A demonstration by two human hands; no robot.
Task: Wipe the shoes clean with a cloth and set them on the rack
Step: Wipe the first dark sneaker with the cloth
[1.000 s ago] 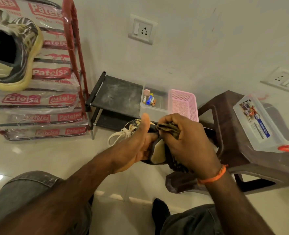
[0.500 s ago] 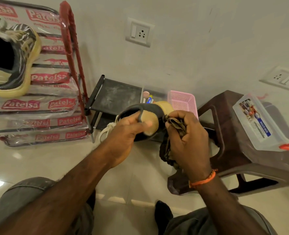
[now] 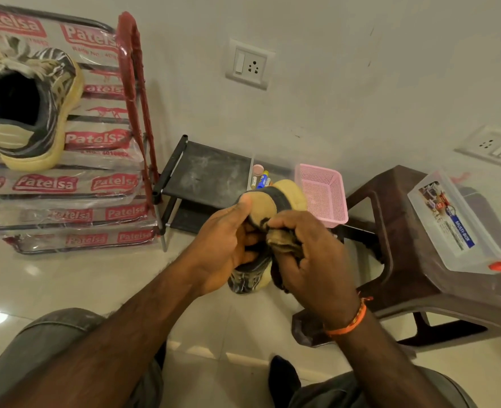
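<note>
My left hand (image 3: 225, 245) grips a dark sneaker (image 3: 268, 201) with a cream sole and tan heel patch, heel up, in mid-air over the floor. My right hand (image 3: 311, 260) holds a bunched brown cloth (image 3: 281, 244) pressed against the shoe's side just below the heel. The shoe's lower part (image 3: 247, 279) shows beneath my hands. A matching sneaker (image 3: 28, 113) stands on the top shelf of the red rack (image 3: 131, 92), whose shelves are wrapped in printed plastic, at the left.
A low black shelf (image 3: 205, 175) stands against the wall, with a clear bin of small items (image 3: 261, 179) and a pink basket (image 3: 323, 192) beside it. A brown plastic stool (image 3: 396, 231) at the right carries a clear lidded box (image 3: 455, 225). My knees are at the bottom.
The shoe has been turned heel-up in my left hand. My right hand with the cloth moved from the shoe's edge onto its side below the heel.
</note>
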